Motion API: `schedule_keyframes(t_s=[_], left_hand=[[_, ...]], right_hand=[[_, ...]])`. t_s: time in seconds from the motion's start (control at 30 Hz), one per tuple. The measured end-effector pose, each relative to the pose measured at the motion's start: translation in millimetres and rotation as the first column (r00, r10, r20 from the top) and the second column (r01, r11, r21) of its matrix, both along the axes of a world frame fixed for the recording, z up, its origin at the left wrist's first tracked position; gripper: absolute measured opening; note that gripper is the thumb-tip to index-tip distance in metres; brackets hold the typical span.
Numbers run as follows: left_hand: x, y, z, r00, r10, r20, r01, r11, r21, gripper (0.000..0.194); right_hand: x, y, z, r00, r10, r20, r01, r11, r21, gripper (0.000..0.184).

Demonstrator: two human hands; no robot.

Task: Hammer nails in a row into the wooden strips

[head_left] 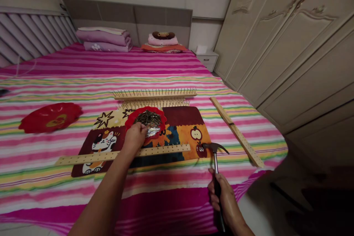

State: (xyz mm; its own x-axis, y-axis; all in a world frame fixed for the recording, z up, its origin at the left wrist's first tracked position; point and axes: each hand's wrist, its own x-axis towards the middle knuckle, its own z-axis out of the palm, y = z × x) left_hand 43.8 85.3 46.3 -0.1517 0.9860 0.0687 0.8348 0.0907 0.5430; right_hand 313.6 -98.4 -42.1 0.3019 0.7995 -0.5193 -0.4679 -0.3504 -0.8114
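Note:
My left hand (136, 135) reaches over the near left rim of a red scalloped dish (128, 120), its fingers drawn together at a heap of nails (149, 118). Whatever is between the fingertips is hidden. Under my left wrist runs a pale drilled wooden strip (163, 150); several small nails stand upright along its right part. My right hand (225, 195) is closed round the dark handle of a claw hammer (215, 160). The hammer's head is up, over the right edge of the patterned mat (182, 118), on which the dish and most of the strip lie.
Behind the dish, wooden strips bristling with upright nails (155, 96) lie crosswise. More wooden strips (243, 141) stretch along the bed's right side. A red tray (52, 117) sits at left on the striped bedspread (69, 86). Folded bedding (105, 39) is stacked at the headboard; wardrobes (276, 44) stand right.

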Motion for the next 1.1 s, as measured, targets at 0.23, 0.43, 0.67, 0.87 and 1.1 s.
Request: schedule_keyframes(t_s=[0.23, 0.43, 0.67, 0.87, 1.1], left_hand=[[-11, -48, -5.4, 0.648, 0.090, 0.757, -0.002, 0.993, -0.116, 0.039], [-4, -64, -30.6, 0.729, 0.091, 0.679, -0.023, 0.994, -0.108, 0.034], [5, -62, -27.9, 0.747, 0.081, 0.660, -0.049, 0.997, -0.067, 0.025], [8, -64, -32.3, 0.786, 0.082, 0.613, -0.075, 0.997, -0.037, 0.023], [6, -67, -40.8, 0.890, 0.021, 0.455, -0.025, 1.000, 0.002, 0.022]], right_hand=[[0, -1, 0.4, 1.000, 0.000, -0.011, 0.000, 1.000, 0.011, 0.045], [-1, 0, 4.3, 1.000, 0.005, -0.002, -0.005, 1.000, 0.008, 0.045], [-1, -1, 3.3, 1.000, 0.002, -0.024, -0.002, 1.000, 0.023, 0.042], [0, -1, 2.4, 1.000, 0.002, -0.028, -0.002, 1.000, 0.020, 0.042], [-1, 0, 5.3, 1.000, -0.006, -0.015, 0.006, 1.000, 0.018, 0.043]])
